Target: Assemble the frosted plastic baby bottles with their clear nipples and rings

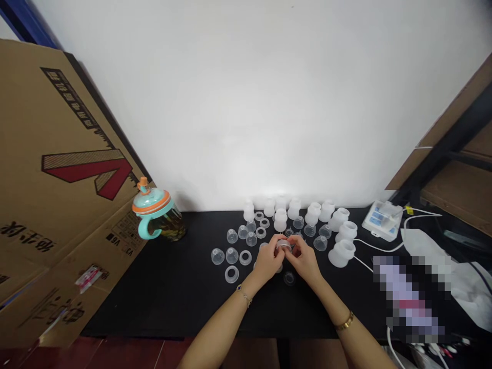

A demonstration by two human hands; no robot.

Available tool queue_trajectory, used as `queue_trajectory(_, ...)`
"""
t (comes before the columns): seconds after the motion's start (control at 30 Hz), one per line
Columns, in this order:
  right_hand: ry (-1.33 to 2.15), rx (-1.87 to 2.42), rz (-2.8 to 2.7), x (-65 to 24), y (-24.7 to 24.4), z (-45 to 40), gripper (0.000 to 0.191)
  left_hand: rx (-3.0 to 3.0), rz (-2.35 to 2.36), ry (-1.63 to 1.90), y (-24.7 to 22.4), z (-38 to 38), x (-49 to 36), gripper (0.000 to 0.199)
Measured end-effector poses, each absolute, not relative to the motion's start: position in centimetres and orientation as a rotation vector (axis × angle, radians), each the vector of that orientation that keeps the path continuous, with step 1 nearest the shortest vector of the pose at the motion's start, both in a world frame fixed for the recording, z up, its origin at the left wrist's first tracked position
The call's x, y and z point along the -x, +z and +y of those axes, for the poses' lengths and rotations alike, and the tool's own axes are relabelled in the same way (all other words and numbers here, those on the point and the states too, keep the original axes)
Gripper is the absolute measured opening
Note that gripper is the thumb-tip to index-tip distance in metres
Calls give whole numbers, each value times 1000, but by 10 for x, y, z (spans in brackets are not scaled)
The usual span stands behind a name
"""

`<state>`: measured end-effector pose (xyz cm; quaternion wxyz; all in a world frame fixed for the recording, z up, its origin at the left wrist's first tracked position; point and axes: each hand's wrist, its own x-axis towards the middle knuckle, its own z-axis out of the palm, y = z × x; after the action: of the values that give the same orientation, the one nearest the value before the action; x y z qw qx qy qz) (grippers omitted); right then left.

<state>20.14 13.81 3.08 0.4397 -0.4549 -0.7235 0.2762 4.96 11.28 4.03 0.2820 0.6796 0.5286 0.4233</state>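
Note:
My left hand and my right hand meet above the black table, fingers closed around a translucent bottle collar. The fingers hide part of it, and whether another part sits inside I cannot tell. Just below my hands lies a clear round piece. To the left are several clear dome caps and several translucent rings, one ring nearest the front. More dome caps lie to the right. Small white bottles stand behind in a row that curves forward on the right, ending at a wide-necked bottle.
A large cardboard box stands on the left, beside a teal-and-orange lidded drinking jug. At the right are a white power strip with cables, a white cloth or bag and a blurred-out object. A white wall rises behind.

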Motion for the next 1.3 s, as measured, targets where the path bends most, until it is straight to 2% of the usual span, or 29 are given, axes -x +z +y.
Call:
queue_trajectory(0.73,825,1121,-1783,-200,40,133,22,-1731,1381,1129,43,112,-49,31)
queue_trajectory(1.3,791,1108,-1786,-199,36,135,21,-1744,1410,1114,47,110,-49,35)
